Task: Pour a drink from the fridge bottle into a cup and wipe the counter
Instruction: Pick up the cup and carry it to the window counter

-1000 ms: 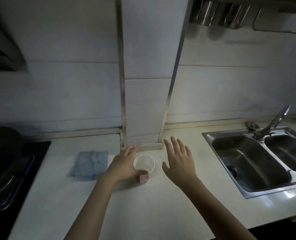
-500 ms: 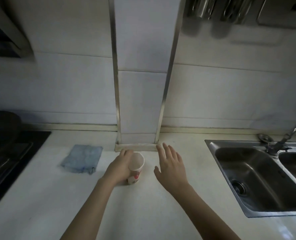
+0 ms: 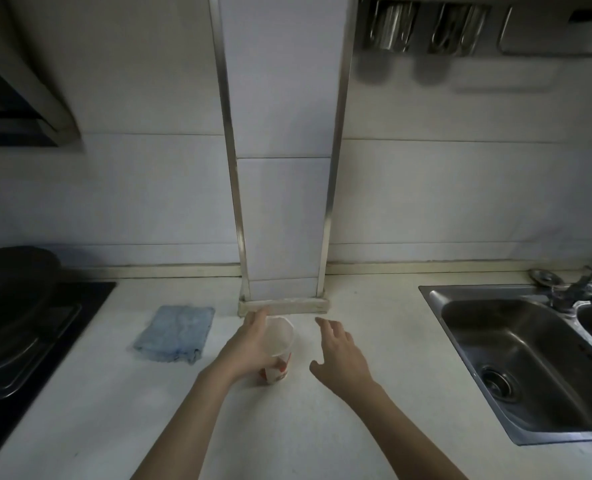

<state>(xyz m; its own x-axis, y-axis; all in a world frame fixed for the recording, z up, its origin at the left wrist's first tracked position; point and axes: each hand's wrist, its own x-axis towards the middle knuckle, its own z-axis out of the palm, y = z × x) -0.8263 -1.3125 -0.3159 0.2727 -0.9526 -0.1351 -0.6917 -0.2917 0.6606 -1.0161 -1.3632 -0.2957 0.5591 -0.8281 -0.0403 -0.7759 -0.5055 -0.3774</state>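
A white paper cup point(image 3: 280, 341) with red print stands on the pale counter point(image 3: 287, 427), in front of the tiled column. My left hand point(image 3: 249, 344) grips the cup from its left side, fingers curled round the wall. Just right of the cup, my right hand point(image 3: 339, 351) hovers with relaxed, spread fingers and holds nothing. A folded blue cloth point(image 3: 175, 332) lies flat on the counter to the left of the cup. No bottle is in view.
A double steel sink point(image 3: 516, 358) with a tap point(image 3: 585, 275) fills the right side. A black stove point(image 3: 27, 341) with a dark pan point(image 3: 10, 271) is at the left. Utensils hang from a rack point(image 3: 426, 29) at the top right.
The view has tilted up and shifted. My left hand has kept its grip on the cup, which now looks slightly tilted. My right hand has stayed beside it, fingers a little more curled.
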